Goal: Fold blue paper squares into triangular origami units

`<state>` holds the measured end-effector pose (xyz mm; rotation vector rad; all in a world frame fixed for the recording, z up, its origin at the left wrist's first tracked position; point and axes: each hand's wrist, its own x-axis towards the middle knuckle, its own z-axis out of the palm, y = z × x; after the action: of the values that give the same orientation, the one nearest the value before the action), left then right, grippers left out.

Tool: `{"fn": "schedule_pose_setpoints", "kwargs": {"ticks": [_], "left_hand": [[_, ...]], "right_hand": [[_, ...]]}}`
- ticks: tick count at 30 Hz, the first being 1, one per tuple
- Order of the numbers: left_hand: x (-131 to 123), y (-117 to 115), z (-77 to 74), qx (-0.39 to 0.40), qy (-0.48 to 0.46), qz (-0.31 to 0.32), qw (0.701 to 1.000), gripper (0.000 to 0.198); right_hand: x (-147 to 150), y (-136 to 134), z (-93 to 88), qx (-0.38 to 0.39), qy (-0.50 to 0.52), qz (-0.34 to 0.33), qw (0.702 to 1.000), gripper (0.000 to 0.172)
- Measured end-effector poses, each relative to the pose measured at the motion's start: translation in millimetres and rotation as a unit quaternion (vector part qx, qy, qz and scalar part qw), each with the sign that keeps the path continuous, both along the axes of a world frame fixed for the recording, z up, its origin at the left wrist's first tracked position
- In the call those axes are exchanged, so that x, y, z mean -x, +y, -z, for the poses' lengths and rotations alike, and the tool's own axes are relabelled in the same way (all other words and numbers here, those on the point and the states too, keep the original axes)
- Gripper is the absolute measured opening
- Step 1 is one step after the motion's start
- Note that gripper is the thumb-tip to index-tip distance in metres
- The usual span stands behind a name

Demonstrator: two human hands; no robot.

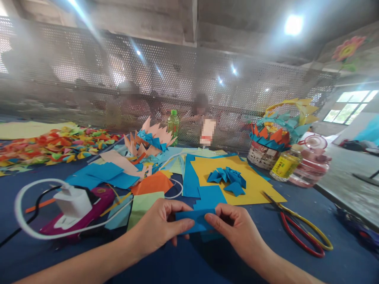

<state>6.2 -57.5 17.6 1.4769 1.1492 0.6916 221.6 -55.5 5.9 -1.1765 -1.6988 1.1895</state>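
A strip of blue paper [197, 217], apparently folded, is held level between my two hands above the near part of the table. My left hand [164, 223] pinches its left end with thumb on top. At the right end, my right hand [232, 225] grips it the same way. Just beyond lie blue paper pieces [211, 195]. Farther back, a small heap of folded blue paper pieces [227, 178] rests on yellow paper sheets [260, 187]. Scissors [299, 227] with one red and one yellow handle lie to the right, blades pointing away and left.
To the left are a magenta power strip [103, 197] with a white charger [74, 201] and looping cables. Colourful folded pieces [59, 146] are piled behind. A folded-paper basket [263, 152], a yellow-labelled bottle [284, 165] and a pink jug [310, 167] stand at right. A perforated metal screen [166, 83] spans the back.
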Motion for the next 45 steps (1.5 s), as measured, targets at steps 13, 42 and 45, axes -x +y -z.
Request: {"fn": "schedule_pose_setpoints", "kwargs": {"ticks": [13, 42, 45], "left_hand": [[-3, -2, -4.4, 0.033, -0.012, 0.007, 0.999, 0.031], [-5, -8, -4.9, 0.031, -0.006, 0.051, 0.998, 0.016], [-5, -9, -5.8, 0.025, -0.007, 0.051, 0.998, 0.013]], "right_hand": [[-1, -2, -1.6, -0.062, -0.021, 0.031, 0.997, 0.044], [5, -13, 0.0, 0.072, 0.037, -0.068, 0.994, 0.03], [5, -13, -0.3, 0.076, 0.04, -0.061, 0.994, 0.032]]}}
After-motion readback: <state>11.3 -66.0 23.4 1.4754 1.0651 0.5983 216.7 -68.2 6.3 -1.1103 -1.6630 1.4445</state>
